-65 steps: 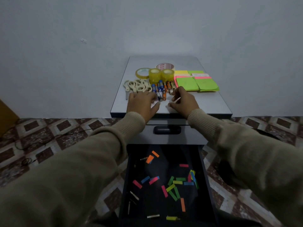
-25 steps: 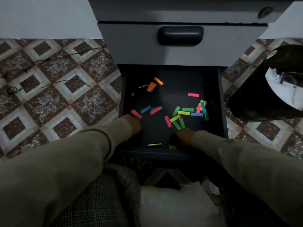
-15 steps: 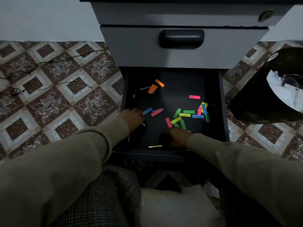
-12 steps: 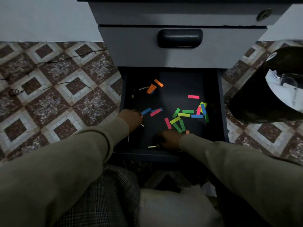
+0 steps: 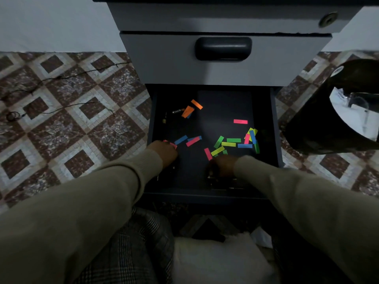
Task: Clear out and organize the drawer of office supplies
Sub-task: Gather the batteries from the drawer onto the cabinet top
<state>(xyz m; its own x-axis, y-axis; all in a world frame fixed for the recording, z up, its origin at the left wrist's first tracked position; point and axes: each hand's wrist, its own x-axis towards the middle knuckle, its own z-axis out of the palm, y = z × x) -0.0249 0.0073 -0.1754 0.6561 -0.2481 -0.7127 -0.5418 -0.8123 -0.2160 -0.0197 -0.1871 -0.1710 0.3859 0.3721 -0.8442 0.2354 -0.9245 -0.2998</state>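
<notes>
Hands (image 5: 164, 153) nearer drawer (image 5: 274, 128) front, among paper strips (image 5: 233, 143).

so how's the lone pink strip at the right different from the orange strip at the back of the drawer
The pink strip lies almost level and alone, touching nothing; the orange strip lies slanted, close beside a second orange strip. The pink one sits to the right, the orange one farther back and left. Both are small flat paper strips on the floor of the open drawer.

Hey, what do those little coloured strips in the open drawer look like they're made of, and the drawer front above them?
Coloured strips: probably paper sticky flags, flat, thin and matte in neon colours. Drawer front: likely painted metal or laminate, smooth even grey with a soft sheen; its handle looks like dark glossy plastic.
</notes>
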